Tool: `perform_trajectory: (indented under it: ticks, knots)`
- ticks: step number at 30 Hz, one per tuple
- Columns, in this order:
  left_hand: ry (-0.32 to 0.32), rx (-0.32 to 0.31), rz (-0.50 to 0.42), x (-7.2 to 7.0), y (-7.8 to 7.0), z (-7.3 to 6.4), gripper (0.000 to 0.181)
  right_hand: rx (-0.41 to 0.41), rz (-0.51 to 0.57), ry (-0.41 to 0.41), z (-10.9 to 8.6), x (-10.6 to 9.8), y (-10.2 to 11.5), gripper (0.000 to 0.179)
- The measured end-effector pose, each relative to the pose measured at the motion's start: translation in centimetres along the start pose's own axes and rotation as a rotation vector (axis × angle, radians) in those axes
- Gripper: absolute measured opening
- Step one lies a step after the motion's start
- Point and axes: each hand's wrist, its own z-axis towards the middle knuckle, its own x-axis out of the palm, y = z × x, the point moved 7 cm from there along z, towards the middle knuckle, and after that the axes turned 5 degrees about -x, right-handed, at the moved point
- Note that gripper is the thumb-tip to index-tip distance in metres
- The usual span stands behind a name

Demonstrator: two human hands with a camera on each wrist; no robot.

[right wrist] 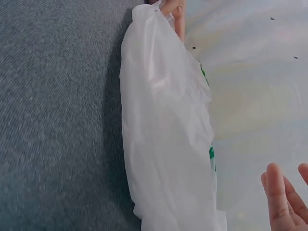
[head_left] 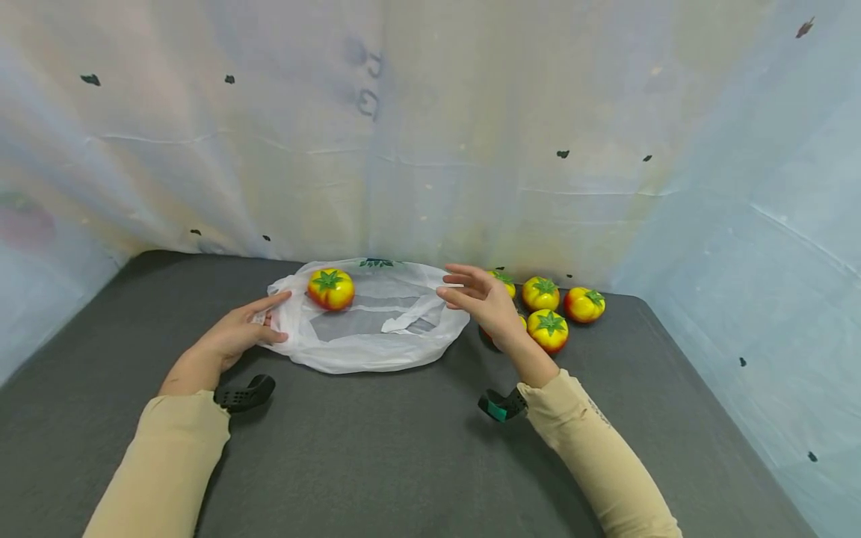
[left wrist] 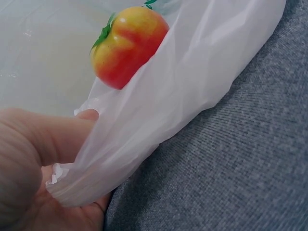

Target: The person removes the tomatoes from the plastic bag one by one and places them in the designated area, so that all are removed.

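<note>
A white plastic bag (head_left: 377,359) lies on the dark table with its mouth spread wide. My left hand (head_left: 238,331) holds the left end of the bag, its edge between thumb and fingers in the left wrist view. One yellow-and-red tomato (head_left: 331,290) with a green star-shaped top sits at the left side of the bag's mouth; the same tomato (left wrist: 129,45) shows large in the left wrist view. Over the bag's right rim hovers my right hand (head_left: 486,302), fingers extended and nothing in them. In the right wrist view its fingers (right wrist: 277,197) appear beside the bag.
Several more tomatoes (head_left: 548,330) stand in a cluster right of the bag, some partly hidden behind my right hand. The dark table (head_left: 377,456) runs back to a pale sheet (head_left: 430,149) hanging behind, with another sheet (head_left: 794,299) along the right.
</note>
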Motion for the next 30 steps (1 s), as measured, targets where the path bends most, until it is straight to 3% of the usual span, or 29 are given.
perform_trajectory:
  ticks: [30]
  knots:
    - [-0.012,-0.013,0.000,0.1,-0.2,-0.2,0.087,0.014,0.058,0.023,4.3,5.5,0.3,0.042]
